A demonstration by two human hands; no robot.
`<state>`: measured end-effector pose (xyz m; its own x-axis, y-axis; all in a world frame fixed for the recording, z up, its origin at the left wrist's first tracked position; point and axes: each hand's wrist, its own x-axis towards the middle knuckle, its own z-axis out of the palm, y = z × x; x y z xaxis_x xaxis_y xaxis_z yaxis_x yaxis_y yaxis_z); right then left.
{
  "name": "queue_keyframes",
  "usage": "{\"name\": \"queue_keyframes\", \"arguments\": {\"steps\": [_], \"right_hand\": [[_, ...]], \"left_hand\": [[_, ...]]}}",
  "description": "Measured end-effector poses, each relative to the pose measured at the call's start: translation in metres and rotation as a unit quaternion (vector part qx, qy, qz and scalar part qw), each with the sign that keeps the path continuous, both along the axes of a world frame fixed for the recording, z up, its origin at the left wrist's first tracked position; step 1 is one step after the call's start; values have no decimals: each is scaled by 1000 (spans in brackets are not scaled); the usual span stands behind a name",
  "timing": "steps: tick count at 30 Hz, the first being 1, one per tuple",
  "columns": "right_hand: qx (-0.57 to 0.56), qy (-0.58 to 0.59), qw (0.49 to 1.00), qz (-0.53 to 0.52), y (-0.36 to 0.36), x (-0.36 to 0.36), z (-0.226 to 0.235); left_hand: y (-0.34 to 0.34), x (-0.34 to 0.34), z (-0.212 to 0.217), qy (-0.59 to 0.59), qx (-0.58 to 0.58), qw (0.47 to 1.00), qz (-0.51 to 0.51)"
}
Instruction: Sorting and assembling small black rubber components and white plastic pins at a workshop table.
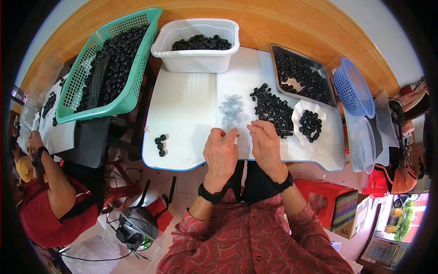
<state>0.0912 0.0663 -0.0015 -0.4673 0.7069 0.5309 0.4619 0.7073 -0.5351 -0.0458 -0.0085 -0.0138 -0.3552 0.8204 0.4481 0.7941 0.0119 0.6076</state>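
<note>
My left hand (pixel 220 153) is closed above the front of the white table (pixel 182 118), its thumb and fingers pinched together. Whatever it grips is hidden or too small to make out. A short gap away, my right hand (pixel 266 148) is also closed in a pinch, and I cannot make out what is in it. Just beyond my fingertips lies a scatter of tiny, shiny metallic pieces (pixel 233 109). To the right of them is a heap of small black cylindrical parts (pixel 272 109). Several round black parts with holes (pixel 160 145) lie apart at the table's left.
Round black parts fill a white tub (pixel 196 61) at the back and a green basket (pixel 123 107) at left. A metal tray (pixel 315 101) and scalloped white plate (pixel 299 109) hold more. Right stands a blue basket (pixel 353 86). A co-worker in red (pixel 59 210) sits left.
</note>
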Motion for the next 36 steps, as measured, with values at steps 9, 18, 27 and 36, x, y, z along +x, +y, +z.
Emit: {"name": "queue_keyframes", "arguments": {"steps": [9,18,27,36], "right_hand": [[-1,7,1000,-12,-14,4,-12],[20,-15,999,-26,-8,-2,-12],[-12,-96,994,-47,-11,-8,-9],[2,-139,989,-53,-7,-13,-8]], "left_hand": [[11,3,0,43,-13,999,3],[1,2,-5,-22,0,999,42],[9,2,-3,16,2,999,34],[14,2,-1,45,-10,999,14]]}}
